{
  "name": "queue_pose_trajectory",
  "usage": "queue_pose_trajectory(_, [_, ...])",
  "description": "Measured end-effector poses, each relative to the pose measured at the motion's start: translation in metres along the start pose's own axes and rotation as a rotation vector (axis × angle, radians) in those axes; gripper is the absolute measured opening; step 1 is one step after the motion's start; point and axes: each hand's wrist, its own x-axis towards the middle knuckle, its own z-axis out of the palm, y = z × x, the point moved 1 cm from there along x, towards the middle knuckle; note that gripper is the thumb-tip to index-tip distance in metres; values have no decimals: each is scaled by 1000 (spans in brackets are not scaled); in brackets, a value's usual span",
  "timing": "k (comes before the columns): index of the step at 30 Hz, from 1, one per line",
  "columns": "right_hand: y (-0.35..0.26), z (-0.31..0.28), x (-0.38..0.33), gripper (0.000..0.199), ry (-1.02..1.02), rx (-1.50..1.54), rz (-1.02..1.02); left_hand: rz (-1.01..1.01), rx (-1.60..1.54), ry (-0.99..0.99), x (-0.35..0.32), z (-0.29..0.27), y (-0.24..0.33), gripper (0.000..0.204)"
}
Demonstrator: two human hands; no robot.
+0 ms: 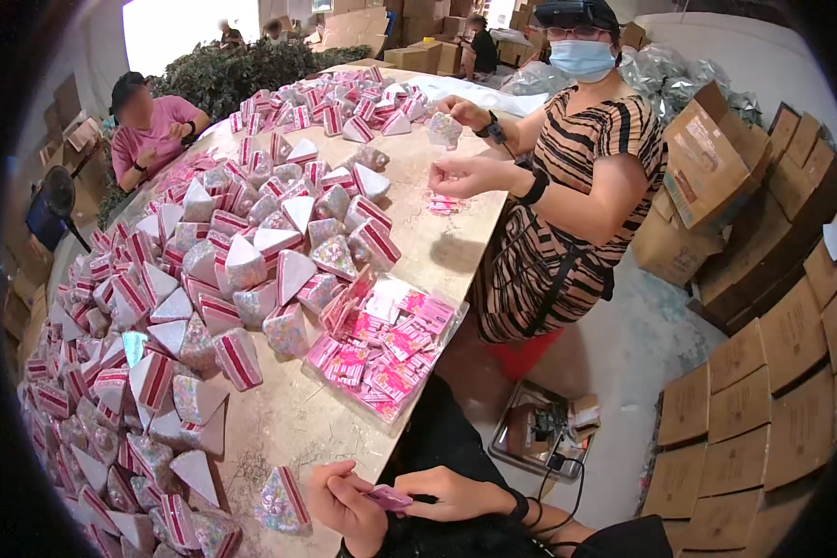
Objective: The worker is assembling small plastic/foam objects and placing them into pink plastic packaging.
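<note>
From my end: table (423, 259) edge runs down the right side, from the far worker (577, 158) to the near hands, and both hands sit right at it. Room to move is the strip of tabletop between the packet pile (386, 353) and the hands, with loose glitter bits on it. More tabletop shows on the far side of the packets, toward that worker. Left side is tight: slice heap (186, 307) fills it, and one loose slice (282, 500) lies just left of the left hand (349, 507). Right of the edge I see floor, with a tray (499, 437) on it and stacked cartons (744, 437) farther right

Pink card (388, 498) is at the near edge, between the two hands. Right hand (446, 493) has thumb and fingers clamped on its right end. Left fingers are curled together at its left end; I can't tell whether they pinch it or only touch
</note>
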Motion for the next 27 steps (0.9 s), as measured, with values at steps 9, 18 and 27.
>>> queue_pose_trajectory(9, [-7, 10, 1, 30, 127, 131, 78, 104, 93, 16, -8, -6, -9, 24])
queue_pose_trajectory(18, [-3, 21, -5, 15, 484, 22, 93, 113, 98, -54, -8, -5, -3, 20])
queue_pose_trajectory(27, [0, 24, -5, 18, 731, -209, -264, -105, 75, -132, -9, -2, -5, 20])
